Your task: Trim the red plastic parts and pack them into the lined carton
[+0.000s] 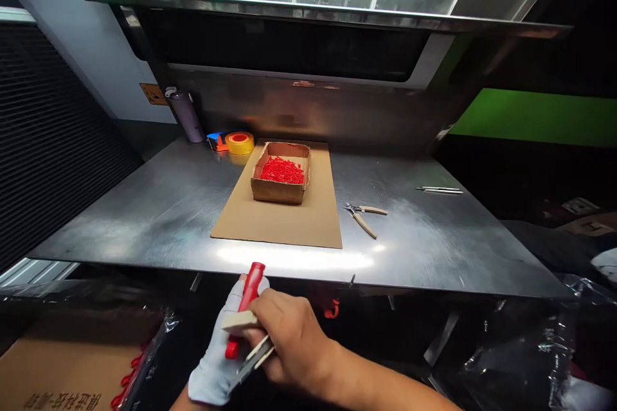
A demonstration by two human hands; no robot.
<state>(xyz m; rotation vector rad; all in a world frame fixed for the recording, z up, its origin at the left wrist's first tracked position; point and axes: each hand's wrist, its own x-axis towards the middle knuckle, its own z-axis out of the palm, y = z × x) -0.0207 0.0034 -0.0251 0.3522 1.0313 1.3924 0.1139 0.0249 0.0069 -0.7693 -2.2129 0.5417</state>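
My left hand (pixel 216 353), in a white glove, is closed around a red plastic tube-shaped part (pixel 250 286) just in front of the bench edge. The part's flared end points up and away from me. My bare right hand (pixel 289 334) is closed over the part's lower half. It grips a slim metal tool (pixel 253 359) whose exact kind I cannot make out, and a pale beige piece (pixel 240 321) sticks out between its fingers against the red part. Whether the beige piece belongs to the tool is hidden by the fingers.
On the metal bench (pixel 409 250), a cardboard sheet (pixel 274 225) carries a cardboard box (pixel 277 192) of small red pieces. Nippers (pixel 364 218), tweezers (pixel 441 191), yellow tape (pixel 245 143) and a purple bottle (pixel 187 117) lie or stand around. A plastic-lined carton (pixel 62 359) stands lower left.
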